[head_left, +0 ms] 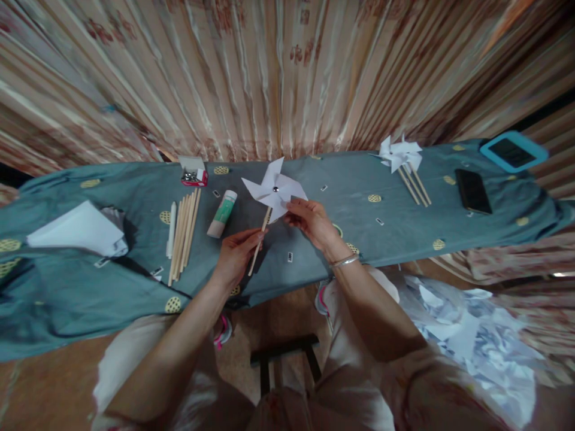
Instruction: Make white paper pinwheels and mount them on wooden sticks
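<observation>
A white paper pinwheel (269,187) with a shiny pin at its centre is held up over the middle of the table. My left hand (237,254) is closed around its wooden stick (258,248), below the blades. With thumb and fingers, my right hand (309,220) pinches the lower right blade. To the left of my hands lie a glue stick (223,214) with a green label, several wooden sticks (185,233) beside a white pen-like stick (171,230), and a small open red box (194,175) of metal pins.
Folded white paper pieces (81,230) are stacked at the left. Several pinwheels (402,154) lie to the right, near a black phone (473,191) and a blue-framed device (513,151). A bag of paper scraps (476,341) stands below the green tablecloth (341,185); a curtain (269,78) hangs behind.
</observation>
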